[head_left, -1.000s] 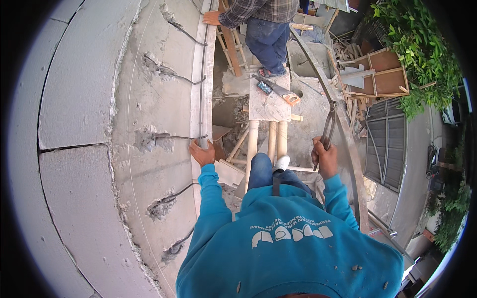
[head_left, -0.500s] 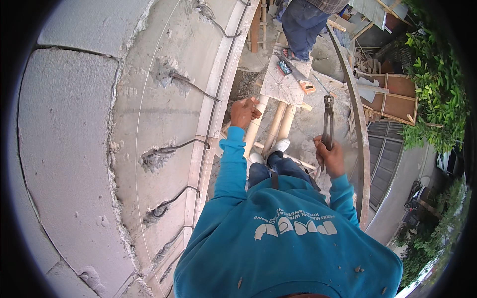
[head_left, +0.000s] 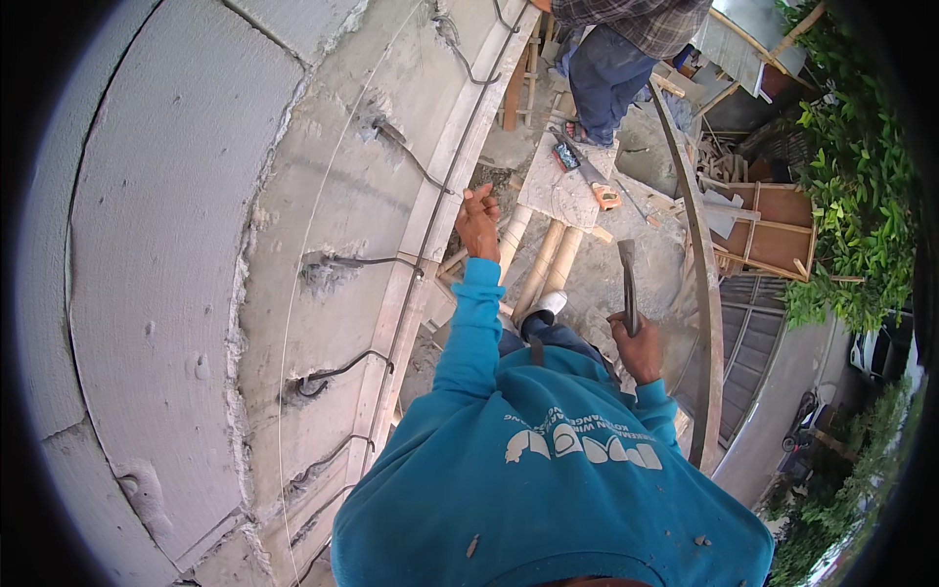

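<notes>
My right hand [head_left: 638, 349] is closed round the handles of a pair of dark metal pincers [head_left: 628, 274], their jaws pointing up and away from me. On the left, my left hand [head_left: 478, 225] is raised beside a long dark steel bar [head_left: 427, 230] that runs along the board at the wall's edge. Its fingers are bent together; anything between them is too small to make out. A bent steel rod [head_left: 416, 166] sticks out of the concrete and meets the bar close to these fingertips. Several similar rods come out of chipped hollows in the concrete [head_left: 337, 220].
Past my feet, a board [head_left: 567, 186] on bamboo poles [head_left: 543, 256] carries a handsaw [head_left: 592, 176] and a small blue box [head_left: 564, 157]. Another person [head_left: 611, 73] stands at its far end. A curved-looking rail [head_left: 706, 293] runs along my right. Grey blocks [head_left: 166, 254] form the left side.
My left hand has moved forward toward the bar, fingers now raised. My right hand has shifted slightly left and down, turning the pincers edge-on. The view has shifted a little.
</notes>
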Tool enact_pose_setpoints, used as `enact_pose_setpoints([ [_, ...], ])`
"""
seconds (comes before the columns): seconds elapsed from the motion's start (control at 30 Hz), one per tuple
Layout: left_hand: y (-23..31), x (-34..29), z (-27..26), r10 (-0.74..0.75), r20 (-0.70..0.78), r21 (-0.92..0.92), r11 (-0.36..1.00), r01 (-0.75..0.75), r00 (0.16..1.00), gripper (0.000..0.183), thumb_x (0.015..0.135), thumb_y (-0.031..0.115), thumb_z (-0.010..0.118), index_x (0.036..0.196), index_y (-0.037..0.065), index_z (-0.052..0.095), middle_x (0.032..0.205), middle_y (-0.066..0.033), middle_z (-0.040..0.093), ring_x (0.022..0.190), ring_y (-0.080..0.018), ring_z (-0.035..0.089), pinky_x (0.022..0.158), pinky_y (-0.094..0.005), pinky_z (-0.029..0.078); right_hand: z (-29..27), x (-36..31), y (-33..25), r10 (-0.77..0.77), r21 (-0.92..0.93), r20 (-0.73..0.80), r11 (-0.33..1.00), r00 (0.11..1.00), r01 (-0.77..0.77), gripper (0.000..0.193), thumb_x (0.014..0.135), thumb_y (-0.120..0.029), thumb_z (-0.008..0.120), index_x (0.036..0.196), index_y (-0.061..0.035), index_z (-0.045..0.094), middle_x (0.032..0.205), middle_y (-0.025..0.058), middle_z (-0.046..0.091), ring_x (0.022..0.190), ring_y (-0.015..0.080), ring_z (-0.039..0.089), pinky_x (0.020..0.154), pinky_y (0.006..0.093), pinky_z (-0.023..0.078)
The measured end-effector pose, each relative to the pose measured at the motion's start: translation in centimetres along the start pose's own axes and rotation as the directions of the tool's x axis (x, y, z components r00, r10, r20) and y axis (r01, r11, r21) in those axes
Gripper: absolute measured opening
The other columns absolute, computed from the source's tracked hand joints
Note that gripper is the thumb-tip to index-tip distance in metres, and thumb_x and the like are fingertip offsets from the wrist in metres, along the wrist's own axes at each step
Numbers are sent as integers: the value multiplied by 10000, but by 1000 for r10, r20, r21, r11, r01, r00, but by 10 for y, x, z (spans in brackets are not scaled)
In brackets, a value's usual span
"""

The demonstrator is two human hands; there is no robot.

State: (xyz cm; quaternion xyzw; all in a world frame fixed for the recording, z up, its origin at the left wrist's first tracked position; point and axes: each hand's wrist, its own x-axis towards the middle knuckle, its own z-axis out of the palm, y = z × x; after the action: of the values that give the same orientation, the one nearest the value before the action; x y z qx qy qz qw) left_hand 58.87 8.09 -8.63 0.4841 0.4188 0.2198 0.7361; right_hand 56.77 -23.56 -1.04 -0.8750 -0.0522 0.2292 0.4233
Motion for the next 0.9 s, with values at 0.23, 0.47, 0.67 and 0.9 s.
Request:
enact_pose_setpoints([
  [0.23,16,-46,9,561,-240,313,818,-484,792,582,1028,455,292,1363,17,475,1338,-216,412,1248,-331,408,1037,-432,344,20,-6,-2,80,138,-143,989,986,-60,171,846,-139,619,899,4,695,615,14,557,550,87,478,511,288,387],
  [0.47,44,-77,-2,792,-248,502,598,-625,558,604,1014,451,358,1387,-19,422,1325,-261,456,1281,-361,399,1038,-441,376,40,-8,6,246,343,-81,917,966,-205,203,868,-169,617,950,8,671,576,2,534,436,88,473,410,280,369],
  [0.67,6,-65,-21,86,72,-234,970,-67,994,695,992,496,395,1454,-13,289,1403,-286,398,1251,-356,478,952,-432,501,52,-15,-7,113,340,-5,935,994,-104,175,896,-143,613,952,17,657,536,2,507,394,91,458,372,266,353],
  [0.9,-7,-82,-26,69,221,-332,943,8,973,576,979,511,426,1222,-1,528,830,-113,614,749,-188,606,690,-317,522,62,-29,-5,160,328,116,926,980,-190,211,880,-181,624,951,12,671,563,3,531,421,84,457,405,272,372],
])
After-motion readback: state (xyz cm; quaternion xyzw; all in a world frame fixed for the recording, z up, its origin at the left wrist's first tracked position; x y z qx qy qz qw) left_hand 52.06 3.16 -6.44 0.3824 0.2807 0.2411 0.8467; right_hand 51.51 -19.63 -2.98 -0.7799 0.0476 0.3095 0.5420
